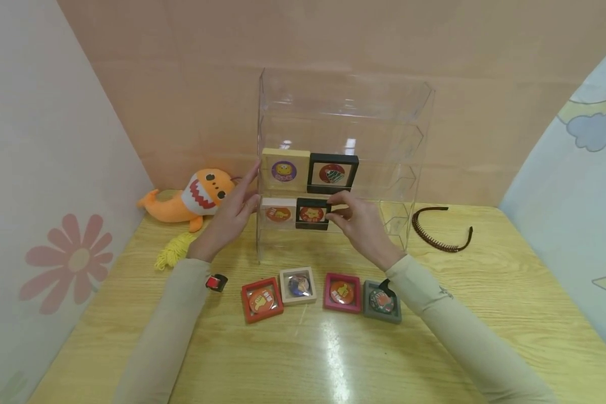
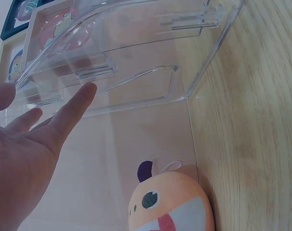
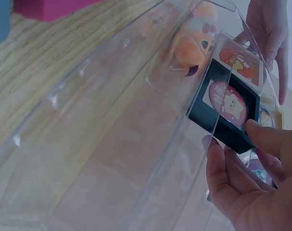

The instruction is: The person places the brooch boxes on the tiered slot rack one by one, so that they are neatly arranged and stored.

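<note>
On a clear acrylic rack (image 1: pixel 345 117), my right hand (image 1: pixel 363 227) pinches the right edge of a black square badge frame (image 1: pixel 312 214) between thumb and fingers. Its round badge (image 3: pixel 228 103) is red with a pale figure, seen in the right wrist view. Touching it on the left is a pale pink frame (image 1: pixel 279 213). One tier higher stand a yellow frame (image 1: pixel 285 171) and another black frame (image 1: pixel 332 174), side by side. My left hand (image 1: pixel 232 219) is at the rack's left side, fingers extended; the left wrist view shows them against the clear panel.
Before the rack lie a red frame (image 1: pixel 262 301), a white frame (image 1: pixel 298 285), a magenta frame (image 1: pixel 342 292) and a grey frame (image 1: pixel 381 301). An orange shark plush (image 1: pixel 202 193) and yellow yarn (image 1: pixel 175 251) are left; a brown headband (image 1: pixel 434 242) is right.
</note>
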Demonstrator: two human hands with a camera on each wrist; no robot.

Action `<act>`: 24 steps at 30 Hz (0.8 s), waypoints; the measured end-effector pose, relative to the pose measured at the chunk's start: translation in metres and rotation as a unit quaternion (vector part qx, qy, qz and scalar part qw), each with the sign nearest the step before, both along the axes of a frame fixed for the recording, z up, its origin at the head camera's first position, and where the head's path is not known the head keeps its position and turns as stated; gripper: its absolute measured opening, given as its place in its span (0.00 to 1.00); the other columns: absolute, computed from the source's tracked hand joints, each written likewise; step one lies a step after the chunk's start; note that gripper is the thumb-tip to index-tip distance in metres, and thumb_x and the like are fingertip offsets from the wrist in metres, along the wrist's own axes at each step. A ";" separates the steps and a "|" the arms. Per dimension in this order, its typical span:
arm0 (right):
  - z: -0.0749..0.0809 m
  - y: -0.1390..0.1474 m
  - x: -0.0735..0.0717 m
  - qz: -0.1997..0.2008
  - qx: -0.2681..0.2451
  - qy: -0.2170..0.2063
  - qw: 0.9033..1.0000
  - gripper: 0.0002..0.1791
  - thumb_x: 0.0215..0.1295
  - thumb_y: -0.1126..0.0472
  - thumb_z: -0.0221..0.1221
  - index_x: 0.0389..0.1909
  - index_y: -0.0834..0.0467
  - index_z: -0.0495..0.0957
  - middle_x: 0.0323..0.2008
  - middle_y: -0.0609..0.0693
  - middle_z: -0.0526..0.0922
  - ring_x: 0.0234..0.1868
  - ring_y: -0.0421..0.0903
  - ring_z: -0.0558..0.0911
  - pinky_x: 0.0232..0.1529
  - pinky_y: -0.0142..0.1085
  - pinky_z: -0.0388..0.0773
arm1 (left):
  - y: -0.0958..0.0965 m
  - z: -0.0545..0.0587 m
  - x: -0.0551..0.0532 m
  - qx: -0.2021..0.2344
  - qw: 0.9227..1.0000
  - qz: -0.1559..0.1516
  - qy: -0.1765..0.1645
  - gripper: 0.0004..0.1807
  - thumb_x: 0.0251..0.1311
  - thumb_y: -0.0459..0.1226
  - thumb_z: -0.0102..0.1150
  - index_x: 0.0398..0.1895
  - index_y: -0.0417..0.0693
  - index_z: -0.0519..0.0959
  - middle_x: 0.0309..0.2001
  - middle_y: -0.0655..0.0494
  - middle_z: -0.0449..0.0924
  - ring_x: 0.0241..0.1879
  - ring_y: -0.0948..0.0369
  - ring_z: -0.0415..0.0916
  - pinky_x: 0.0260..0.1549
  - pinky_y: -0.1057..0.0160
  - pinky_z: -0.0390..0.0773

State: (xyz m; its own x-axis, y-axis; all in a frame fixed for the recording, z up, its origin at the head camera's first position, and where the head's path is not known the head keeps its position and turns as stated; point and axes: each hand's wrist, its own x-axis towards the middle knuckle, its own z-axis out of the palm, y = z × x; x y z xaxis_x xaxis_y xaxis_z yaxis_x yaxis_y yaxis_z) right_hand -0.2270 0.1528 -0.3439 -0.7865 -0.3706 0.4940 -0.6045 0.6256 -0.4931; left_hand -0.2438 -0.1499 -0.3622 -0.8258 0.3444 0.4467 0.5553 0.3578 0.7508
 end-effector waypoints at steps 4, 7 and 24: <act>0.004 0.003 0.003 -0.001 -0.006 -0.002 1.000 0.15 0.64 0.68 0.68 0.50 0.62 0.79 0.48 0.57 0.85 0.40 0.51 0.89 0.38 0.41 0.87 | 0.003 0.012 0.009 0.001 1.000 0.002 -0.005 0.37 0.80 0.32 0.41 0.83 0.64 0.43 0.80 0.48 0.47 0.67 0.42 0.68 0.58 0.43 0.77; 0.008 0.006 0.006 0.004 -0.015 0.010 1.000 0.16 0.62 0.68 0.69 0.50 0.62 0.79 0.48 0.57 0.84 0.41 0.51 0.88 0.39 0.42 0.87 | 0.007 0.024 0.021 0.004 1.000 0.000 -0.014 0.36 0.79 0.30 0.41 0.83 0.56 0.43 0.80 0.42 0.46 0.67 0.40 0.67 0.58 0.43 0.77; 0.011 0.043 0.031 -0.002 0.021 0.083 0.996 0.13 0.60 0.70 0.70 0.46 0.62 0.81 0.40 0.52 0.86 0.39 0.48 0.84 0.36 0.44 0.81 | 0.000 0.002 0.001 0.007 1.000 0.004 -0.018 0.38 0.80 0.32 0.41 0.83 0.67 0.41 0.80 0.49 0.45 0.68 0.43 0.67 0.57 0.44 0.78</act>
State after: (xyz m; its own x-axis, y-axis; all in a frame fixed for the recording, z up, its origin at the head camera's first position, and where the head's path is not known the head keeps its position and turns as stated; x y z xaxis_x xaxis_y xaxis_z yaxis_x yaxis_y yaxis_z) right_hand -0.1965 0.1963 -0.3327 -0.6966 -0.3916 0.6011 -0.6734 0.6458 -0.3598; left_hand -0.2431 -0.1503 -0.3603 -0.8435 0.3321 0.4222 0.5259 0.3502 0.7751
